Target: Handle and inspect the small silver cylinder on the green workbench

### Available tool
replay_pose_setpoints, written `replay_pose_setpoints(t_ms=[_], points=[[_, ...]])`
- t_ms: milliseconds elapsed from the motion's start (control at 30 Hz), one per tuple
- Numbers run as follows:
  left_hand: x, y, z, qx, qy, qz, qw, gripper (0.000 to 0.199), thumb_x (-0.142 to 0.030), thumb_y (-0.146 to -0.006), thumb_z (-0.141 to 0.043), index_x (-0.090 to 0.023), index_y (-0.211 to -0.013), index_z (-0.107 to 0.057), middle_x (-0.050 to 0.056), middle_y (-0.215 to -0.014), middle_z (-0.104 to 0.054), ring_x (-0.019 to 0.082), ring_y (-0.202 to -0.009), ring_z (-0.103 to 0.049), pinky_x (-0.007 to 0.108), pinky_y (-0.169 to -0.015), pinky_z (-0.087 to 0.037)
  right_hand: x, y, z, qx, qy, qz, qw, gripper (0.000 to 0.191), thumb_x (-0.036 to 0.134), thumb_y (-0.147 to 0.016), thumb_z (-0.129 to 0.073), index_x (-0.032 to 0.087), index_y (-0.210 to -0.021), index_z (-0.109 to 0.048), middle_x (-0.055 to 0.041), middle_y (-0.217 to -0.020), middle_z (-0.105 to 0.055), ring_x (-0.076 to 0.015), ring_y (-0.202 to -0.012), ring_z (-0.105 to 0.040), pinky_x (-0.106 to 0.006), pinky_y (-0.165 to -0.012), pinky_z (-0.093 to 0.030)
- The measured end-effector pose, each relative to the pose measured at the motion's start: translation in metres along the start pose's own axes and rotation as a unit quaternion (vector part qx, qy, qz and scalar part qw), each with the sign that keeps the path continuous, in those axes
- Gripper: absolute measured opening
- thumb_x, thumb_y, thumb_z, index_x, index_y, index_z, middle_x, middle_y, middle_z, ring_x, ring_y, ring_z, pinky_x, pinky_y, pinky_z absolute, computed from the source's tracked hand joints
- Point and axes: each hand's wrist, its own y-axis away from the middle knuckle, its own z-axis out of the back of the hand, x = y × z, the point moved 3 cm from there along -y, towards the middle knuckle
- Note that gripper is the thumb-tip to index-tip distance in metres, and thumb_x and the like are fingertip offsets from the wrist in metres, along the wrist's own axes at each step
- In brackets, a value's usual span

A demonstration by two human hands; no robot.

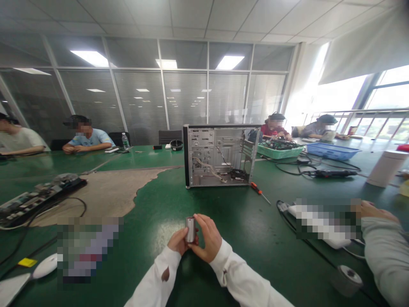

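A small silver metal cylinder stands upright between my two hands, just above the green table. My left hand closes around its left side, the thumb pressed on the metal. From the right, my right hand curves about it, fingertips near the top edge and thumb by the bottom. The fingers behind the cylinder are partly hidden. Beyond my hands sits an open computer case with loose wires and a black fan inside. A screwdriver with an orange and black handle lies at its right corner.
Another person's sleeve reaches in at right, near a white power strip and a metal cylinder. Green and blue baskets stand behind cables. Circuit boards lie left. Several people sit around the table.
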Motion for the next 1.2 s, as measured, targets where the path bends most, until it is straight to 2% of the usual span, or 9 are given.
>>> replay_pose_setpoints(t_ms=[200, 433, 600, 733, 833, 900, 1000, 1100, 1200], points=[[0.000, -0.002, -0.001, 0.018, -0.019, -0.007, 1.000, 0.037, -0.042, -0.060, -0.058, -0.008, -0.073, -0.062, 0.008, -0.054, -0.061, 0.017, -0.050, -0.056, 0.026, -0.048, -0.037, 0.004, -0.002, 0.002, 0.007, 0.008, 0.020, 1.000, 0.066, 0.030, -0.061, -0.052, 0.015, -0.121, -0.028, -0.0125, -0.112, -0.042, -0.0260, -0.104, -0.037, -0.041, -0.086, -0.031], [0.003, -0.002, -0.001, 0.035, -0.013, 0.028, 0.999, 0.042, -0.046, -0.063, -0.053, -0.007, -0.075, -0.062, 0.009, -0.057, -0.062, 0.018, -0.052, -0.057, 0.028, -0.051, -0.038, 0.004, 0.000, 0.000, 0.006, 0.019, 0.016, 1.000, 0.068, 0.030, -0.059, -0.052, 0.012, -0.120, -0.028, -0.0140, -0.112, -0.042, -0.0266, -0.104, -0.037, -0.042, -0.086, -0.033], [0.006, -0.004, 0.000, 0.044, 0.004, 0.020, 0.999, 0.040, -0.043, -0.066, -0.051, -0.006, -0.079, -0.062, 0.010, -0.063, -0.063, 0.019, -0.058, -0.057, 0.029, -0.058, -0.039, 0.000, 0.003, -0.003, -0.011, -0.005, 0.003, 1.000, 0.070, 0.024, -0.056, -0.053, 0.010, -0.119, -0.028, -0.0146, -0.113, -0.042, -0.0251, -0.105, -0.038, -0.038, -0.086, -0.035], [0.006, -0.003, 0.000, 0.049, 0.017, 0.035, 0.998, 0.044, -0.047, -0.066, -0.049, -0.007, -0.083, -0.061, 0.010, -0.068, -0.064, 0.020, -0.063, -0.058, 0.031, -0.064, -0.039, -0.003, 0.004, -0.004, -0.026, -0.063, -0.043, 0.997, 0.072, 0.021, -0.053, -0.056, 0.012, -0.119, -0.028, -0.0133, -0.113, -0.043, -0.0237, -0.103, -0.041, -0.035, -0.086, -0.036], [0.006, -0.002, 0.000, 0.028, 0.030, 0.054, 0.998, 0.046, -0.050, -0.065, -0.049, -0.009, -0.084, -0.060, 0.008, -0.070, -0.063, 0.018, -0.067, -0.057, 0.029, -0.067, -0.039, -0.010, 0.004, -0.007, -0.033, -0.160, -0.130, 0.978, 0.073, 0.019, -0.052, -0.059, 0.015, -0.118, -0.030, -0.0105, -0.108, -0.048, -0.0217, -0.096, -0.048, -0.035, -0.083, -0.039], [0.007, -0.002, 0.001, 0.016, 0.022, 0.069, 0.997, 0.048, -0.052, -0.065, -0.047, -0.009, -0.082, -0.061, 0.008, -0.068, -0.063, 0.017, -0.065, -0.057, 0.027, -0.066, -0.038, -0.017, 0.005, -0.013, -0.037, -0.263, -0.200, 0.943, 0.069, 0.020, -0.053, -0.061, 0.017, -0.116, -0.032, -0.0088, -0.102, -0.052, -0.0197, -0.088, -0.052, -0.034, -0.079, -0.041], [0.006, -0.004, 0.003, -0.011, -0.015, 0.076, 0.997, 0.049, -0.055, -0.063, -0.046, -0.010, -0.074, -0.061, 0.007, -0.061, -0.062, 0.016, -0.058, -0.057, 0.027, -0.060, -0.039, -0.029, 0.005, -0.024, -0.048, -0.427, -0.293, 0.854, 0.056, 0.023, -0.055, -0.063, 0.018, -0.106, -0.041, -0.0071, -0.091, -0.057, -0.0186, -0.081, -0.055, -0.034, -0.074, -0.042], [0.001, -0.007, 0.011, -0.073, -0.049, 0.023, 0.996, 0.043, -0.053, -0.057, -0.054, -0.012, -0.066, -0.060, 0.004, -0.054, -0.061, 0.015, -0.050, -0.056, 0.026, -0.053, -0.039, -0.035, 0.005, -0.032, -0.062, -0.554, -0.354, 0.751, 0.048, 0.028, -0.053, -0.066, 0.017, -0.096, -0.048, -0.0053, -0.080, -0.060, -0.0190, -0.075, -0.057, -0.036, -0.073, -0.042], [-0.004, -0.009, 0.022, -0.144, -0.092, -0.050, 0.984, 0.037, -0.049, -0.053, -0.059, -0.012, -0.058, -0.056, 0.002, -0.046, -0.057, 0.012, -0.043, -0.052, 0.025, -0.049, -0.038, -0.033, 0.006, -0.032, -0.061, -0.644, -0.405, 0.647, 0.051, 0.032, -0.054, -0.065, 0.018, -0.099, -0.046, -0.0062, -0.080, -0.062, -0.0196, -0.072, -0.059, -0.037, -0.072, -0.041]])
